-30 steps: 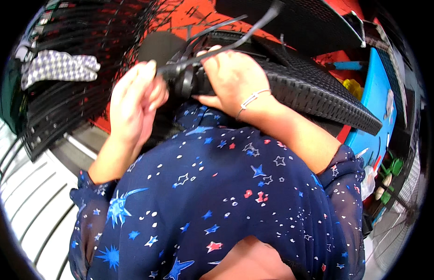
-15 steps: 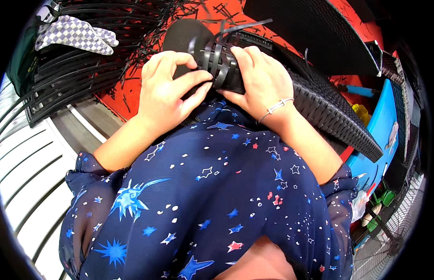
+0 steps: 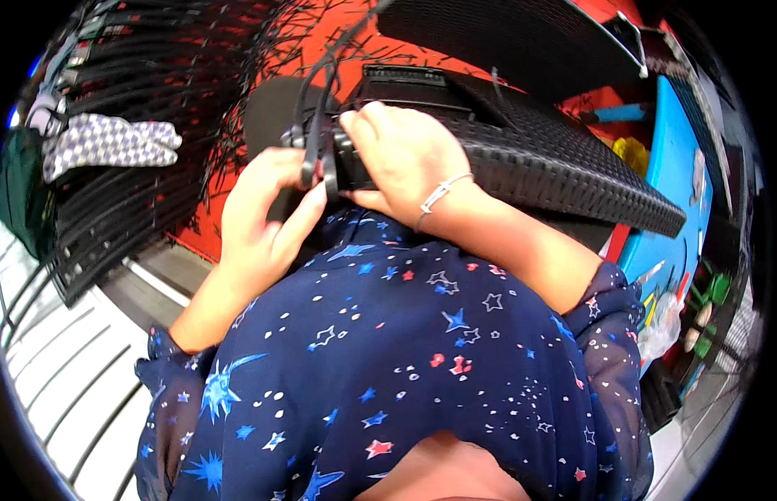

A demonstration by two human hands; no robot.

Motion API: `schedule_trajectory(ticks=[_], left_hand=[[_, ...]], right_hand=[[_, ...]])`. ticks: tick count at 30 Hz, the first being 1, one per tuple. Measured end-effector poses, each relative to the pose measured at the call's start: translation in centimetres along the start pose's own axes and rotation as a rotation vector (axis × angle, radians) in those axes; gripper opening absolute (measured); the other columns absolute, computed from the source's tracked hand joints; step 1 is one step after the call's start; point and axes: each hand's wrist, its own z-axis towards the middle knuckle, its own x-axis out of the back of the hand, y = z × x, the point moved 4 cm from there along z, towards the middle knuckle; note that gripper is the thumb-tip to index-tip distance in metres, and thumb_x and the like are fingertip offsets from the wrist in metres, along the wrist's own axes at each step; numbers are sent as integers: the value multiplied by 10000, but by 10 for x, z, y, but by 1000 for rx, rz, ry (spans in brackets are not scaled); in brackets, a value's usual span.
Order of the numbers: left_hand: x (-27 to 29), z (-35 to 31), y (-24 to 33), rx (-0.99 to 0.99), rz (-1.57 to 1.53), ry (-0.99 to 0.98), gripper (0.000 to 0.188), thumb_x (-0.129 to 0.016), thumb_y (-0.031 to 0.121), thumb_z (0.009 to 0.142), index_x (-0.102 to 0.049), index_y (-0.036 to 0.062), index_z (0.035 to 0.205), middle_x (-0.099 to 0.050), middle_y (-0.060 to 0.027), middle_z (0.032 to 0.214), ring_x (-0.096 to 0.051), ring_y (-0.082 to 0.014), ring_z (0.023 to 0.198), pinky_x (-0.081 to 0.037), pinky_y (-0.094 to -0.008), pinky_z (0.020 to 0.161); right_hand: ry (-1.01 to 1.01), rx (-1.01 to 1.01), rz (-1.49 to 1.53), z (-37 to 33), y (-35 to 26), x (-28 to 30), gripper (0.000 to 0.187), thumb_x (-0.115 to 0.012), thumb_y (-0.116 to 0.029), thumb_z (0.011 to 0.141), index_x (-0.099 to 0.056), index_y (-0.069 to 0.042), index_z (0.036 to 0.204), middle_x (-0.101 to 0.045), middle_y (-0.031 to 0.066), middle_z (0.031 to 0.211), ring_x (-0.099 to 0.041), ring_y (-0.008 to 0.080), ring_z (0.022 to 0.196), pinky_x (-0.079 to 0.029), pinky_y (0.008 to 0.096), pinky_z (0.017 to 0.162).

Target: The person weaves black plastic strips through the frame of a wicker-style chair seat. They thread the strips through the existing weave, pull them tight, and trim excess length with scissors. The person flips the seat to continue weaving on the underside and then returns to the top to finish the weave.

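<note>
A long black woven rattan panel (image 3: 572, 167) slants across in front of my body, its near end under my hands. At that end, several flat black plastic strips (image 3: 309, 100) rise and curve upward. My left hand (image 3: 259, 209) is closed on these strips, thumb and fingers pinching them beside the panel's end. My right hand (image 3: 409, 159) grips the panel end from above, fingers bent over the weave and thumb low on the near side. A dark rounded pad (image 3: 267, 117) lies just beyond my left hand.
Black strips (image 3: 154, 100) hang in a thick row at the left, with a checkered cloth (image 3: 113, 146) over them. Cut scraps litter the red surface (image 3: 355, 50). Another black woven panel (image 3: 505, 42) lies at the back. A blue board (image 3: 668, 159) stands at the right.
The strips that lay across the panel end now stand up in bends at my left hand. Both hands and the panel appear further left, and the whole view has shifted.
</note>
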Motion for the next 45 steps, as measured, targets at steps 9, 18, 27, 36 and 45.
schedule_trajectory(ticks=[9, 18, 27, 36, 45], left_hand=[[-12, -14, -28, 439, -705, 103, 200, -454, 161, 1044, -569, 3, 997, -615, -63, 923, -572, -119, 832, -459, -270, 796], [-20, 17, -14, 938, -1136, 105, 311, -484, 242, 1017, -447, 124, 732, -337, 57, 558, -317, -71, 478, -337, -256, 543], [-3, 20, 15, 753, -1004, -10, 322, -552, 237, 983, -448, 108, 706, -306, 58, 568, -248, -58, 489, -225, -241, 504], [5, 35, -17, 226, -390, -42, 307, -394, 218, 1062, -586, -1, 1161, -636, -78, 1063, -596, -146, 983, -456, -296, 905], [-33, 27, -60, 324, -642, -55, 586, -256, 392, 1078, -637, -48, 1147, -687, -99, 1092, -633, -173, 1020, -452, -295, 967]], right_hand=[[5, -14, -31, -3, 3, -4, 622, -812, -341, 710, -516, -3, 1140, -539, 113, 1023, -577, 264, 1005, -459, 358, 898], [89, 38, -106, -6, 4, -7, 586, -802, -352, 721, -526, -12, 1110, -563, 112, 1012, -584, 260, 1000, -465, 358, 886], [-6, 2, -76, -3, 1, -1, 509, -798, -324, 711, -549, -38, 1050, -580, 109, 1007, -593, 248, 981, -488, 333, 821], [96, -50, -281, -23, 3, 5, 789, -794, -209, 685, -435, -43, 1367, -553, 79, 1253, -464, 248, 1265, -262, 497, 1122], [86, -32, -254, -51, 31, 29, 645, -827, -214, 617, -511, -74, 1161, -595, 60, 1093, -594, 227, 1079, -302, 473, 1117]])
